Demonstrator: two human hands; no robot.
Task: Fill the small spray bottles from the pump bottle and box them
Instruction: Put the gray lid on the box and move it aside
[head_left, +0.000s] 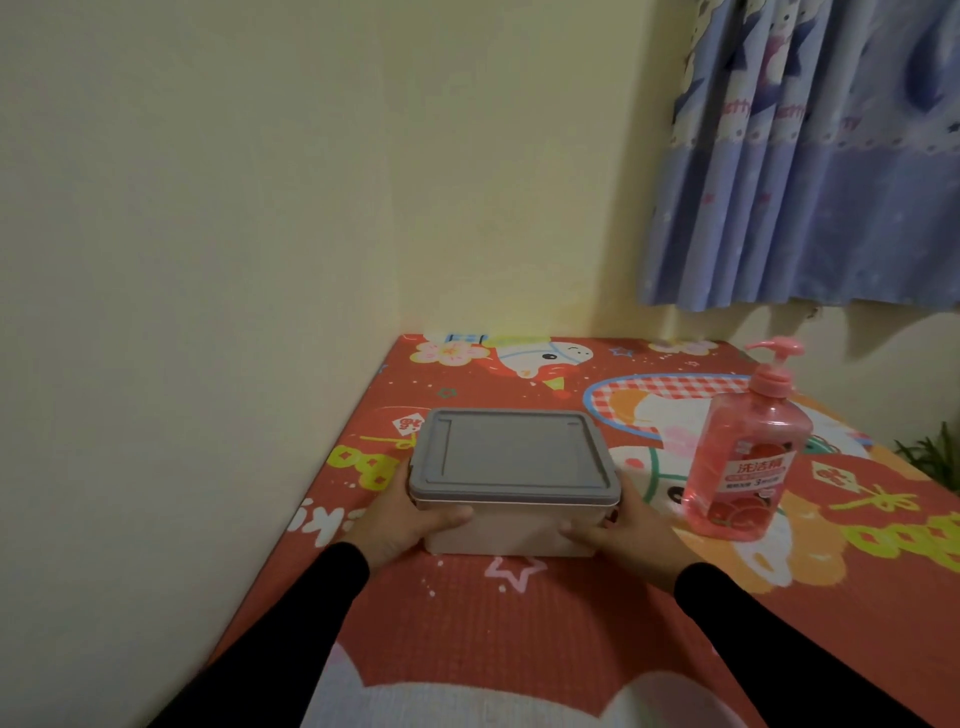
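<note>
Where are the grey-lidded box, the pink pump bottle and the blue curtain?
grey-lidded box (511, 454): head view, middle of its lid.
pink pump bottle (744, 462): head view, its clear body above the label.
blue curtain (810, 208): head view, its hanging folds.

This looks like a room in a home, maybe a child's bedroom. A blue curtain (810, 156) with cartoon pictures hangs high above the right hand (621, 525). Under both hands, the desk (519, 623) wears a bright red cloth with cute cartoon animals and stars. Plain cream walls (208, 208) meet in a corner beyond the hands.
</note>
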